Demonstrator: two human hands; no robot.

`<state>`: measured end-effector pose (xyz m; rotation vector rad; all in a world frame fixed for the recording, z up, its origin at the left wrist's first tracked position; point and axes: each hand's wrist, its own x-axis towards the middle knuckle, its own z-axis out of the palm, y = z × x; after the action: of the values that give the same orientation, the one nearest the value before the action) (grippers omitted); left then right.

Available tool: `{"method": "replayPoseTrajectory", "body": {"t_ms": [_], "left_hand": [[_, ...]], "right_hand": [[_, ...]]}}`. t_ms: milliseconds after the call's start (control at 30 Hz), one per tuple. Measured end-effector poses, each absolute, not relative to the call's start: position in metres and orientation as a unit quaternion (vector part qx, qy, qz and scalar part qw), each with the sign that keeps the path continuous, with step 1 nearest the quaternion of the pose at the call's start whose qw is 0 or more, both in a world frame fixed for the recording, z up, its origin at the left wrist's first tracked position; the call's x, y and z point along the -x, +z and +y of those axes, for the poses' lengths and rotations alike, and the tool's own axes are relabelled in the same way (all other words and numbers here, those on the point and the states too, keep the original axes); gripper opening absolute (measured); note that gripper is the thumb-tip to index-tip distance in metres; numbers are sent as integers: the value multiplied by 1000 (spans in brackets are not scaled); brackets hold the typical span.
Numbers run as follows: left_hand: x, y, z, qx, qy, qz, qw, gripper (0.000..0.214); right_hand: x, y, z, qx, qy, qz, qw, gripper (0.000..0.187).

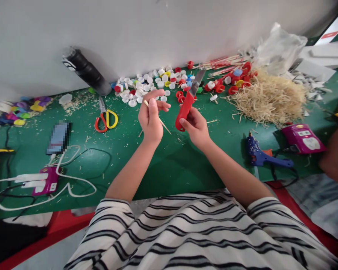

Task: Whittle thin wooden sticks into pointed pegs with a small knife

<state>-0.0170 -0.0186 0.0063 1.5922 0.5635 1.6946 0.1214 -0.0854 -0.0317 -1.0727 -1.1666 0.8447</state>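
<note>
Thumb and fingers of my left hand (152, 120) pinch a thin wooden stick (165, 126), which slants down to the right over the table. My right hand (196, 127) is wrapped round the red handle of a utility knife (186, 108). Its wide metal blade points up and away from me. The two hands are apart, and the blade does not touch the stick. Just beyond them lies a heap of plastic bottle caps (139, 90), mostly white. Red caps with sticks through them (220, 88) lie farther right.
Scissors (107, 119), a phone (59, 138) and a power strip with a white cable (46, 181) lie left. A black bottle (87, 71) leans on the wall. Right are a pile of wood shavings (270, 99), a blue glue gun (266, 155) and people's arms at both edges.
</note>
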Motion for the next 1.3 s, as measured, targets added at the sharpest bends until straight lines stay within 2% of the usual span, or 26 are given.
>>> {"method": "replayPoseTrajectory", "body": {"t_ms": [133, 400, 600, 700, 767, 933, 1133, 1300], "left_hand": [[15, 9, -18, -570, 669, 221, 423, 34], [21, 18, -18, -539, 644, 250, 482, 34], [22, 14, -15, -547, 596, 246, 534, 33], [20, 8, -14, -581, 554, 205, 560, 39], [18, 5, -14, -593, 545, 195, 559, 44], [17, 8, -15, -562, 558, 227, 567, 32], [28, 20, -11, -544, 546, 226, 595, 33], [30, 20, -7, -535, 563, 230, 586, 33]], "right_hand": [[-124, -31, -87, 485, 364, -513, 608, 51], [-129, -37, -87, 530, 275, -555, 580, 42], [-130, -23, -92, 545, 84, -623, 555, 35], [-131, -19, -93, 564, 33, -634, 528, 34], [-131, -19, -93, 573, 26, -633, 520, 34], [-132, -20, -92, 573, 29, -640, 511, 37], [-129, -17, -98, 555, 24, -667, 497, 44], [-129, -17, -99, 551, 78, -643, 525, 54]]}}
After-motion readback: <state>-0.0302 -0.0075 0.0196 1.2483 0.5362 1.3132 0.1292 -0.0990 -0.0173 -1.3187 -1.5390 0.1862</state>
